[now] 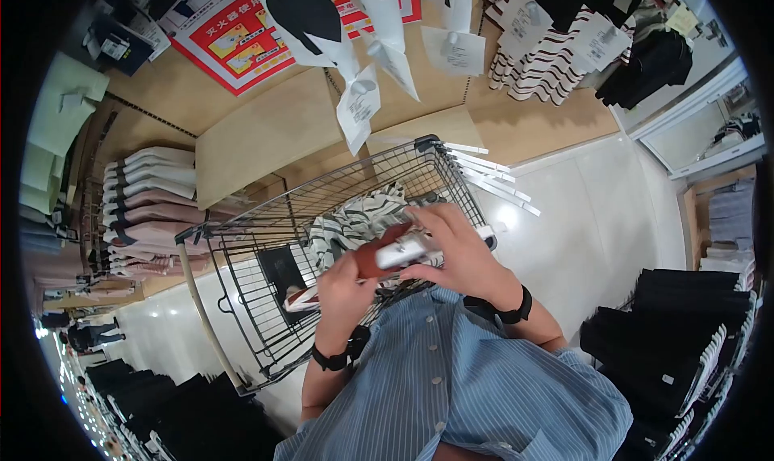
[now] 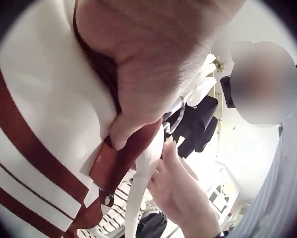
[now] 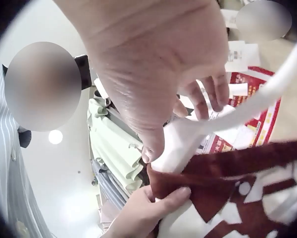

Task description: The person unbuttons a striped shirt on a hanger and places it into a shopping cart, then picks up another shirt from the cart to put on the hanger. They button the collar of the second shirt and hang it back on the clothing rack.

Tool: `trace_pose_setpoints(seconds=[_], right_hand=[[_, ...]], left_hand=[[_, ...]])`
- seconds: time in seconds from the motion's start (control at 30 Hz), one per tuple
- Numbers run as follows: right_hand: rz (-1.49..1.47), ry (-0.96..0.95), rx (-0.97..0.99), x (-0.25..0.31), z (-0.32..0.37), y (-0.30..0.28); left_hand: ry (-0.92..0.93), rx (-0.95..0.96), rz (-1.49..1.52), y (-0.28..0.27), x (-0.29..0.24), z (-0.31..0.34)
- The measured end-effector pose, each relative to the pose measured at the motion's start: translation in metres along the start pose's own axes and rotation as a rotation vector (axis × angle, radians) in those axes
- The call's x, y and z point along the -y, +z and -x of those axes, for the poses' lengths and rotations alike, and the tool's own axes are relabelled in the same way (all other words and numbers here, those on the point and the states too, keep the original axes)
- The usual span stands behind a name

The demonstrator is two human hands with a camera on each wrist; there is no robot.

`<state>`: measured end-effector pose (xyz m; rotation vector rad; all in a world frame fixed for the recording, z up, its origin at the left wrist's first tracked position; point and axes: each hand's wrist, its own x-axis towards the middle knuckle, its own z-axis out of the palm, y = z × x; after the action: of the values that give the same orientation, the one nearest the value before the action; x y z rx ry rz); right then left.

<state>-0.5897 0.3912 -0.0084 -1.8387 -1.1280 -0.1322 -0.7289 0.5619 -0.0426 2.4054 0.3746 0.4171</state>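
A white garment with red-brown stripes fills the left part of the left wrist view. My left hand pinches its red-brown edge, the thumb lying on top. Just to the right, my right hand holds a smooth white piece, which looks like a hanger, at the garment's opening. Its thumb and fingers are bent around that piece. Both hands are above the cart, and the head view is blurred around them.
A black wire cart holds a striped black-and-white garment; several white hangers hang over its far right edge. Clothes racks with pink shirts stand left, black trousers right. Hanging garments line the wall ahead.
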Motion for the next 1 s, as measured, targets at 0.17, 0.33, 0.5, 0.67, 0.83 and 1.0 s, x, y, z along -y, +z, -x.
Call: trace_pose_setpoints(seconds=[0.17, 0.33, 0.5, 0.67, 0.83, 1.0], right_hand=[[-0.59, 0.326, 0.657, -0.026, 0.02, -0.037], [-0.289, 0.372, 0.828, -0.098, 0.059, 0.02], [-0.395, 0.394, 0.516, -0.098, 0.057, 0.076], [0.01, 0.222, 0.512, -0.125, 0.056, 0.093], [-0.437, 0.646, 0.248, -0.153, 0.06, 0.051], [-0.796, 1.061, -0.127, -0.147, 0.05, 0.008]], left_hand=[[-0.145, -0.027, 0.026, -0.037, -0.015, 0.002], [-0.183, 0.019, 0.1, -0.042, -0.028, 0.015], [-0.058, 0.157, 0.102, -0.047, -0.04, 0.025], [0.061, 0.078, 0.131, -0.058, -0.04, 0.025], [-0.227, -0.014, 0.227, -0.08, -0.019, 0.025], [-0.389, -0.02, 0.34, -0.073, 0.037, 0.027]])
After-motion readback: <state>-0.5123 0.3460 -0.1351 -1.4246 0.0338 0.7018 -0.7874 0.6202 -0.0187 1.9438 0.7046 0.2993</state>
